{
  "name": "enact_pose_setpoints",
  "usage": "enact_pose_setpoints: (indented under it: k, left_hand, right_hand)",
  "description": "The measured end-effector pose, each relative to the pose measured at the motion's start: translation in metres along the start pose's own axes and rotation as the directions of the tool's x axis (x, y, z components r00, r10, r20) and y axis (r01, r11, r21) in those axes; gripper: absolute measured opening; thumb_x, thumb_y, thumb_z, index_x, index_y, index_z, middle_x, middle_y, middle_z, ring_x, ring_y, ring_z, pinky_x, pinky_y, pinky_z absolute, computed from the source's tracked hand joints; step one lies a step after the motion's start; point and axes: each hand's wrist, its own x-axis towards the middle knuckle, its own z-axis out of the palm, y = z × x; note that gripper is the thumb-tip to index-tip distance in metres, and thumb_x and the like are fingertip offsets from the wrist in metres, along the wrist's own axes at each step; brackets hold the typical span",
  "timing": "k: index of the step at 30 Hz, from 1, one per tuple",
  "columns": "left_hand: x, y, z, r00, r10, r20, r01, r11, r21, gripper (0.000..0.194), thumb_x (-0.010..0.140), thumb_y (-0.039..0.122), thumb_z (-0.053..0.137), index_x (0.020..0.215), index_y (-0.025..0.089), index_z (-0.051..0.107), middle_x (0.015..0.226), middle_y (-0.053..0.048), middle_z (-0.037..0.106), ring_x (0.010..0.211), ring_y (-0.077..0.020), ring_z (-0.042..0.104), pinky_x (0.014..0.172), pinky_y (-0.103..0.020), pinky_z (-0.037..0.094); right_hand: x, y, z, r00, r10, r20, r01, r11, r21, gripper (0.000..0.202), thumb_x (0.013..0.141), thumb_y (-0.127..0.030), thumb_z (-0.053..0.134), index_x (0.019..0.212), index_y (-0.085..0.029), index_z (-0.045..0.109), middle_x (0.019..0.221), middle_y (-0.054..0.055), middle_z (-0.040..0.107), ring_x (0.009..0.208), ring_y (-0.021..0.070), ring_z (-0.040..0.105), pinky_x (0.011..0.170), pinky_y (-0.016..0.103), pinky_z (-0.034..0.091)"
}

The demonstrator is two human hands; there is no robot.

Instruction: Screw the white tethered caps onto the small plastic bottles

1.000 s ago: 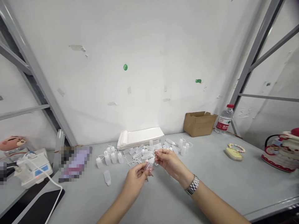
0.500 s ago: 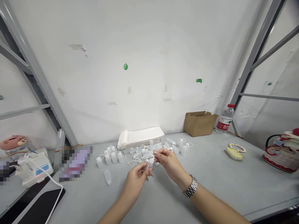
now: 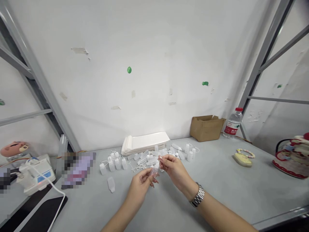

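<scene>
My left hand (image 3: 141, 183) is closed round a small clear squeeze bottle (image 3: 153, 172), which leans with its white top (image 3: 156, 165) up and to the right. The thumb and fingers of my right hand (image 3: 172, 166) pinch at the bottle's cap; the fingertips hide most of it. Just behind my hands lies a pile of loose translucent bottles and white caps (image 3: 145, 158). To the left stand several capped small bottles (image 3: 117, 163), some with looped straps. One flat translucent bottle (image 3: 111, 184) lies apart, nearer to me.
A stack of white trays or sheets (image 3: 147, 140) lies against the wall. Further right are a cardboard box (image 3: 207, 129), a water bottle (image 3: 232, 125) and a yellow pouch (image 3: 242, 159). A white power strip (image 3: 40, 177) with cables and a black phone-like slab (image 3: 44, 214) are on the left.
My hands stay almost in place, with the small bottle still between them. The view has shifted very slightly.
</scene>
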Motion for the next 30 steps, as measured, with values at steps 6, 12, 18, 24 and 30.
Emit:
enact_pose_setpoints:
  k: [6, 12, 18, 24, 30]
  left_hand:
    - [-0.001, 0.008, -0.002, 1.0, 0.004, -0.031, -0.005, 1.0, -0.018, 0.04, 0.062, 0.049, 0.063, 0.083, 0.014, 0.065, 0.08, -0.007, 0.068, 0.064, -0.0173, 0.058, 0.059, -0.029, 0.045]
    - [-0.002, 0.009, -0.002, 1.0, -0.011, -0.014, 0.011, 1.0, -0.026, 0.038, 0.064, 0.047, 0.063, 0.083, 0.015, 0.065, 0.081, -0.007, 0.068, 0.065, -0.0167, 0.058, 0.059, -0.028, 0.045]
    - [-0.001, 0.01, -0.003, 1.0, -0.017, -0.006, 0.017, 0.999, -0.045, 0.036, 0.063, 0.046, 0.063, 0.081, 0.015, 0.065, 0.08, -0.008, 0.068, 0.065, -0.0162, 0.058, 0.059, -0.027, 0.045]
    - [-0.001, 0.009, -0.003, 1.0, -0.022, -0.018, 0.021, 0.999, -0.049, 0.036, 0.063, 0.046, 0.063, 0.081, 0.015, 0.065, 0.079, -0.008, 0.069, 0.065, -0.0166, 0.058, 0.059, -0.027, 0.044]
    - [0.0, 0.006, -0.004, 0.999, -0.036, -0.031, 0.035, 0.998, -0.055, 0.037, 0.062, 0.046, 0.065, 0.08, 0.014, 0.065, 0.077, -0.007, 0.068, 0.064, -0.0164, 0.058, 0.058, -0.027, 0.044]
  right_hand:
    - [0.003, -0.007, -0.006, 0.987, -0.149, -0.054, 0.141, 0.981, -0.13, 0.026, 0.065, -0.037, 0.069, 0.084, -0.019, 0.069, 0.075, 0.001, 0.062, 0.062, 0.011, 0.051, 0.064, 0.028, 0.043]
    - [0.0, -0.004, -0.003, 0.959, -0.284, 0.015, 0.272, 0.9, -0.34, 0.023, 0.07, -0.036, 0.064, 0.088, -0.022, 0.07, 0.09, 0.005, 0.066, 0.084, 0.0197, 0.058, 0.078, 0.035, 0.046]
    - [-0.004, -0.003, 0.0, 0.93, -0.357, 0.091, 0.354, 0.797, -0.489, 0.019, 0.075, -0.029, 0.06, 0.091, -0.026, 0.069, 0.091, 0.004, 0.066, 0.088, 0.0202, 0.058, 0.082, 0.036, 0.045]
    - [-0.005, -0.002, 0.001, 0.927, -0.364, 0.092, 0.359, 0.789, -0.499, 0.019, 0.075, -0.029, 0.059, 0.091, -0.025, 0.069, 0.088, 0.004, 0.066, 0.086, 0.0199, 0.059, 0.079, 0.034, 0.046]
    - [-0.003, 0.004, -0.001, 0.936, -0.345, 0.071, 0.336, 0.815, -0.471, 0.018, 0.075, -0.032, 0.059, 0.088, -0.025, 0.07, 0.082, 0.004, 0.066, 0.081, 0.0196, 0.06, 0.076, 0.034, 0.047]
